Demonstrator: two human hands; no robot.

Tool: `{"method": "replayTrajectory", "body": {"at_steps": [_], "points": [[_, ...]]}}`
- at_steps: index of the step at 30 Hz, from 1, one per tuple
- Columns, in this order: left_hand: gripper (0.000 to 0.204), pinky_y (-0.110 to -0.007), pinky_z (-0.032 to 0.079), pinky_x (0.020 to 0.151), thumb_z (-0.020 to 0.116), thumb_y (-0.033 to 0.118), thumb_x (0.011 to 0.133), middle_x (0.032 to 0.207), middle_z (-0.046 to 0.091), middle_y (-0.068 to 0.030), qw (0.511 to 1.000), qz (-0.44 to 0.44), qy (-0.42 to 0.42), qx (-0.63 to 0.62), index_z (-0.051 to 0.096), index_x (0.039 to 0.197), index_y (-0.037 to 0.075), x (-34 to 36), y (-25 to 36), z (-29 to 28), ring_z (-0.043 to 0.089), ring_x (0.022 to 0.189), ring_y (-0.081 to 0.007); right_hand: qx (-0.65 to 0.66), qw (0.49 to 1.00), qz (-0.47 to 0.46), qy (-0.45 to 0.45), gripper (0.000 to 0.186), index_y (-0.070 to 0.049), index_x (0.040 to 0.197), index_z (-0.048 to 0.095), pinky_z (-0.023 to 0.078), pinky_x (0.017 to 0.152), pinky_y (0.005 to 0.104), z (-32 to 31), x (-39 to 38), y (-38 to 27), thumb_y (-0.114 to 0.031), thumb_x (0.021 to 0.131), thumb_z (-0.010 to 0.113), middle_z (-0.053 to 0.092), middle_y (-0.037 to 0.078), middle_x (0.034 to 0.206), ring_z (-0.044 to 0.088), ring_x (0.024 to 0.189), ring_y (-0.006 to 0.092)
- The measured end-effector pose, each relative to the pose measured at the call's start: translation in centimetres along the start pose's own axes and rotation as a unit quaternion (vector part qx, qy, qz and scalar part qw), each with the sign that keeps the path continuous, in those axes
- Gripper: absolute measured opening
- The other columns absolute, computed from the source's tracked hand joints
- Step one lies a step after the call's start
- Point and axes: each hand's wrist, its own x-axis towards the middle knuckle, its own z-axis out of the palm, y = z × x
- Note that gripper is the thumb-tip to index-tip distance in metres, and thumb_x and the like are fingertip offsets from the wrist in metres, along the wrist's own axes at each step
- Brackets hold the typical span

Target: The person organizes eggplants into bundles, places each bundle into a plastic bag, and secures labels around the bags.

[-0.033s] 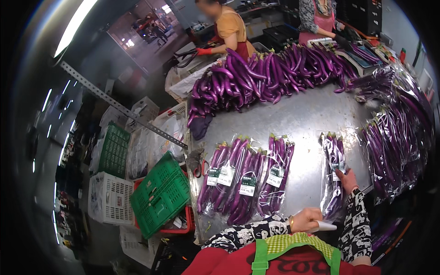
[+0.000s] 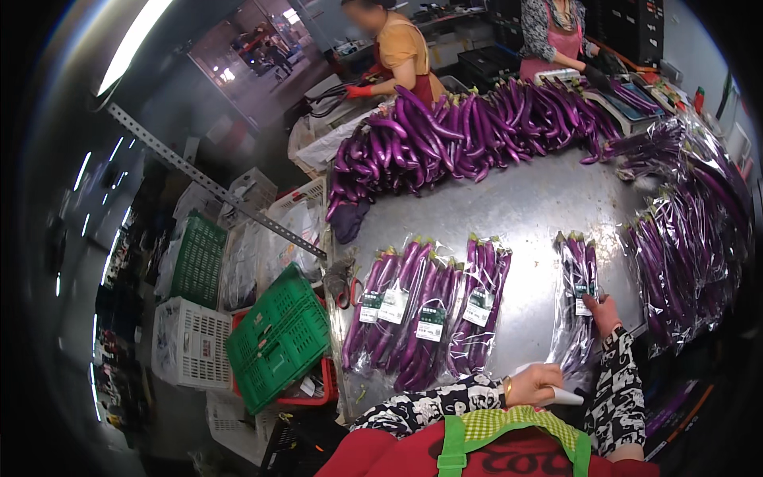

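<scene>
My right hand (image 2: 606, 313) grips the side of a clear bag of eggplants (image 2: 578, 258) on the metal table, its thumb on the dark-and-white label (image 2: 584, 300). My left hand (image 2: 534, 385) is closed on a white roll (image 2: 567, 397), perhaps of labels, just below that bag. Part of the roll is hidden by the fingers. To the left lie several labelled bags of eggplants (image 2: 429, 298), side by side with their stems pointing away from me.
Loose eggplants (image 2: 469, 131) are heaped along the far edge of the table (image 2: 445, 215). More bagged eggplants (image 2: 682, 262) pile up at right. Scissors (image 2: 347, 294) lie at the left edge, near a green crate (image 2: 280, 338). Two co-workers stand across the table.
My left hand and the white roll have shifted slightly down and to the right. My right hand stays at the label. The far-left co-worker's hands have moved slightly.
</scene>
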Motion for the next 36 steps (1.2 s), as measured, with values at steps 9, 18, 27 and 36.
{"method": "replayTrajectory", "body": {"at_steps": [9,18,27,36], "points": [[0.011,-0.033,0.049,0.055,0.059,0.002,0.074,0.070,0.062,-0.0094,0.981,-0.121,-0.151,-0.026,0.064,0.083,0.005,-1.0,-0.7,0.4,0.064,0.059,-0.0241,0.314,0.947,-0.030,-0.067,0.051,0.008,0.095,0.058,0.041,0.053,0.0357,1.0,3.0,-11.3,-0.040,0.081,0.066,0.054,0.006,0.069,0.050,0.062,0.0159],[0.017,-0.038,0.046,0.048,0.073,0.022,0.073,0.056,0.059,-0.0100,0.983,-0.038,-0.048,0.170,0.062,0.068,0.009,-0.4,-3.0,0.0,0.060,0.051,-0.0300,0.235,0.930,-0.278,-0.050,0.056,-0.002,0.119,0.057,0.044,0.091,0.0422,15.4,-5.1,-21.3,-0.037,0.076,0.068,0.061,0.024,0.111,0.058,0.104,0.0355],[0.013,-0.032,0.046,0.053,0.069,0.011,0.075,0.061,0.059,-0.0134,0.984,-0.146,0.005,0.104,0.060,0.070,0.003,-2.0,-3.3,-1.5,0.059,0.054,-0.0241,-0.158,0.926,-0.330,0.096,0.066,0.000,0.134,0.037,0.032,0.104,0.0434,-7.9,-0.5,-21.0,-0.027,0.079,0.061,0.040,0.022,0.134,0.039,0.125,0.0336],[0.006,-0.028,0.047,0.060,0.066,0.000,0.076,0.075,0.064,-0.0112,0.992,-0.091,0.044,0.074,0.062,0.072,0.001,-0.5,-3.1,-2.8,0.061,0.064,-0.0191,-0.508,0.745,0.012,0.432,0.086,-0.012,0.144,0.023,0.028,0.105,0.0510,-39.0,6.3,-14.1,-0.017,0.069,0.064,0.038,0.013,0.139,0.039,0.127,0.0317]]}}
